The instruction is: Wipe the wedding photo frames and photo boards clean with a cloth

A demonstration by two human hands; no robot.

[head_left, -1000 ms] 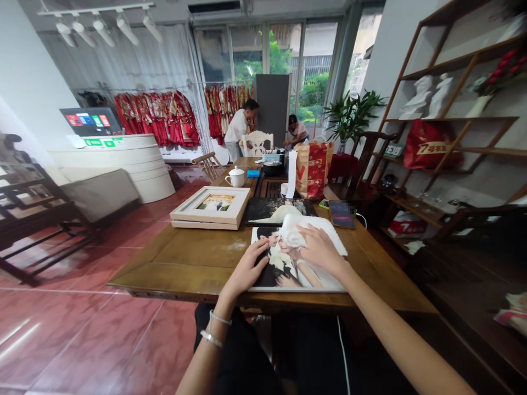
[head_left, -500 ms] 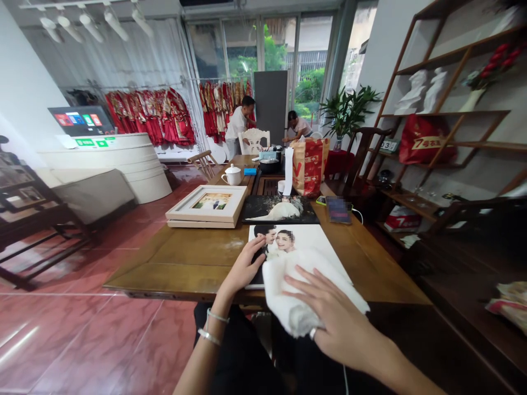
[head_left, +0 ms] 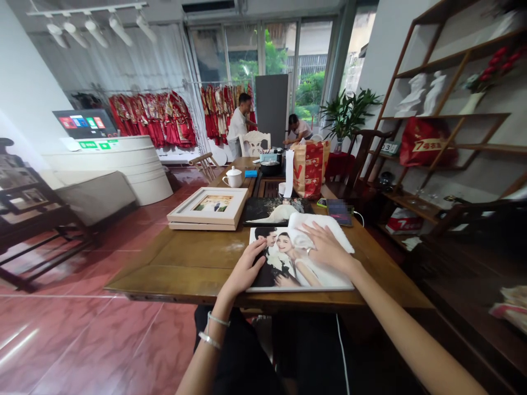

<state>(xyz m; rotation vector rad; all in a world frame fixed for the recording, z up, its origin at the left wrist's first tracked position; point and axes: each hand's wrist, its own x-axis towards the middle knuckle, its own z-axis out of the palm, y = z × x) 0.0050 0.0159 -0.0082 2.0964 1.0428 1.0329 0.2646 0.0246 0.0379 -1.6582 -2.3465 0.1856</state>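
My right hand (head_left: 328,250) lay spread flat on the white cloth (head_left: 329,221), pressing it onto the upper right corner of the photo print (head_left: 280,270) at frame centre. My left hand (head_left: 246,269), fingers splayed, pinned its left edge.

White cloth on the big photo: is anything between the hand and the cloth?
Nothing visible is. The right hand lies flat on the white folded cloth, pressing it onto the glossy rectangular wedding photo panel. The left hand rests on the panel's left edge, apart from the cloth.
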